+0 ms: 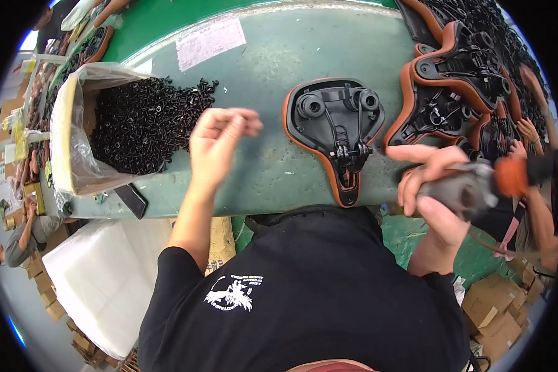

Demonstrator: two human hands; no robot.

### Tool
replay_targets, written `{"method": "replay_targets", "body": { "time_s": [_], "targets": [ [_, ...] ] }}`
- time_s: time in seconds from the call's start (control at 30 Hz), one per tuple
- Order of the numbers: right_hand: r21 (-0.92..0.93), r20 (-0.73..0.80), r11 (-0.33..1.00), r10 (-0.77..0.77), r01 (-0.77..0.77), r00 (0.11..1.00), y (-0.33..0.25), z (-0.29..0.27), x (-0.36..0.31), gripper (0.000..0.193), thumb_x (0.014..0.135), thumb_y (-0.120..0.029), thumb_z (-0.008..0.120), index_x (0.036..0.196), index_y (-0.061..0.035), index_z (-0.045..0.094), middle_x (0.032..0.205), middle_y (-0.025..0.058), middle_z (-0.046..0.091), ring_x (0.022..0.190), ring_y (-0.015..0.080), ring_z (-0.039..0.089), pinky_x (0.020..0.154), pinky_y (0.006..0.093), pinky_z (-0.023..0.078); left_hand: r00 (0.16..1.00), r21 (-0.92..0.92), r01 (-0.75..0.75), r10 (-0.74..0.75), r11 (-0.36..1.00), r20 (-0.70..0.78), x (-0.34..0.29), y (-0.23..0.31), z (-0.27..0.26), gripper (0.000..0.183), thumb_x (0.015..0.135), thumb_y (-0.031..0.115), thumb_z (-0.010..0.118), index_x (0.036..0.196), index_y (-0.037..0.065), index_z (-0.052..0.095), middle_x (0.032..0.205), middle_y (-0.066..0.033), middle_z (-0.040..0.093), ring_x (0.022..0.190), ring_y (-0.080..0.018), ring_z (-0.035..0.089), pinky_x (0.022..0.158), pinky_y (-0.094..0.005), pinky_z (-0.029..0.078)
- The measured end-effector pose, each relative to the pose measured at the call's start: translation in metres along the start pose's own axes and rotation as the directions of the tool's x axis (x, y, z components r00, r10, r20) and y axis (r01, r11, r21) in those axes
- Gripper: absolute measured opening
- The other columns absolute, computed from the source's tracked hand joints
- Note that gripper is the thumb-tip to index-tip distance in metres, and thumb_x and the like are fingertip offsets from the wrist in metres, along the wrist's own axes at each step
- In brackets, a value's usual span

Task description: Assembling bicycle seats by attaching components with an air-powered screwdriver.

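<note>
An upside-down bicycle saddle (336, 118) lies on the green workbench in front of me. It has a black underside, two round springs, metal rails and an orange-brown rim. Left of it, my left hand (216, 146) hovers over the bench with thumb and fingers pinched; whatever sits between the tips is too small to make out. Beside that hand is a heap of black screws (139, 124), spilling from a plastic-lined box (68, 133) lying on its side. My right hand (437, 186) grips a grey handheld power driver (459, 192) with an orange part, blurred by motion, right of the saddle.
More upturned saddles (459, 68) are piled along the bench's right side. A paper sheet (211, 43) lies at the far side, and a dark phone-like slab (131, 199) rests by the near edge. Other people's hands (527, 130) show at far right. Cardboard boxes (493, 310) stand below.
</note>
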State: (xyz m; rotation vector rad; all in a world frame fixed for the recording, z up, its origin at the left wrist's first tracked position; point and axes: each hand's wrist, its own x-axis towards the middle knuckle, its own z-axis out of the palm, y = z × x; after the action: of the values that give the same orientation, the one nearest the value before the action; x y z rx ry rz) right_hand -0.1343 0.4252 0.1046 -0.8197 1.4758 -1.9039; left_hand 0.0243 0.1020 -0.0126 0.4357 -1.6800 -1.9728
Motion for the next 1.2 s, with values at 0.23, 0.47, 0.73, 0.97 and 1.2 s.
{"method": "replay_targets", "body": {
  "time_s": [0.23, 0.47, 0.73, 0.97, 1.2],
  "targets": [
    [0.256, 0.204, 0.835, -0.54, 0.488, 0.817, -0.014, 0.037, 0.048, 0.03, 0.093, -0.01, 0.063, 0.118, -0.0103, 0.047, 0.111, 0.0112, 0.059, 0.067, 0.0149, 0.066, 0.072, 0.0347, 0.057, 0.893, -0.643, 0.409, -0.139, 0.647, 0.428, -0.04, 0.009, 0.089, 0.019, 0.1, 0.004, 0.07, 0.116, -0.006, 0.073, 0.102, -0.0157, 0.072, 0.083, -0.0232, 0.072, 0.074, -0.0349, 0.06],
    [0.23, 0.249, 0.839, -0.541, 0.493, 0.804, -0.006, 0.032, 0.05, 0.028, 0.095, -0.008, 0.063, 0.118, -0.0104, 0.047, 0.111, 0.0101, 0.06, 0.071, 0.0158, 0.068, 0.072, 0.0353, 0.059, 0.889, -0.542, 0.32, -0.048, 0.777, 0.455, -0.033, -0.002, 0.089, 0.02, 0.1, 0.004, 0.071, 0.116, -0.009, 0.074, 0.106, -0.017, 0.071, 0.081, -0.0238, 0.074, 0.073, -0.0348, 0.061],
    [0.12, 0.304, 0.825, -0.56, 0.552, 0.771, -0.011, 0.028, 0.055, 0.035, 0.092, -0.001, 0.066, 0.121, -0.0101, 0.047, 0.111, 0.0165, 0.064, 0.075, 0.0211, 0.069, 0.071, 0.0415, 0.058, 0.787, 0.071, -0.487, 0.403, 0.87, 0.467, 0.004, 0.012, 0.086, 0.038, 0.097, 0.022, 0.075, 0.121, -0.007, 0.07, 0.113, -0.0178, 0.073, 0.105, -0.0314, 0.069, 0.094, -0.0427, 0.055],
    [0.028, 0.432, 0.766, -0.589, 0.642, 0.683, 0.002, 0.021, 0.095, 0.043, 0.095, 0.002, 0.05, 0.137, -0.0074, 0.043, 0.12, 0.0227, 0.057, 0.078, 0.0203, 0.066, 0.079, 0.0461, 0.056, 0.989, 0.452, -0.104, 0.045, 0.886, 0.14, 0.038, -0.041, 0.08, 0.094, 0.078, 0.026, 0.09, 0.153, -0.002, 0.039, 0.148, -0.0237, 0.054, 0.136, -0.0336, 0.057, 0.116, -0.0436, 0.044],
    [-0.019, 0.289, 0.812, -0.555, 0.584, 0.781, 0.017, 0.039, 0.1, 0.033, 0.098, 0.0, 0.056, 0.129, -0.0086, 0.048, 0.116, 0.0218, 0.06, 0.081, 0.0231, 0.066, 0.085, 0.0494, 0.056, 0.983, 0.337, -0.186, 0.17, 0.923, 0.075, 0.038, -0.063, 0.091, 0.047, 0.078, 0.013, 0.081, 0.118, -0.004, 0.063, 0.144, -0.0269, 0.058, 0.13, -0.0309, 0.06, 0.111, -0.042, 0.047]
  ]
}}
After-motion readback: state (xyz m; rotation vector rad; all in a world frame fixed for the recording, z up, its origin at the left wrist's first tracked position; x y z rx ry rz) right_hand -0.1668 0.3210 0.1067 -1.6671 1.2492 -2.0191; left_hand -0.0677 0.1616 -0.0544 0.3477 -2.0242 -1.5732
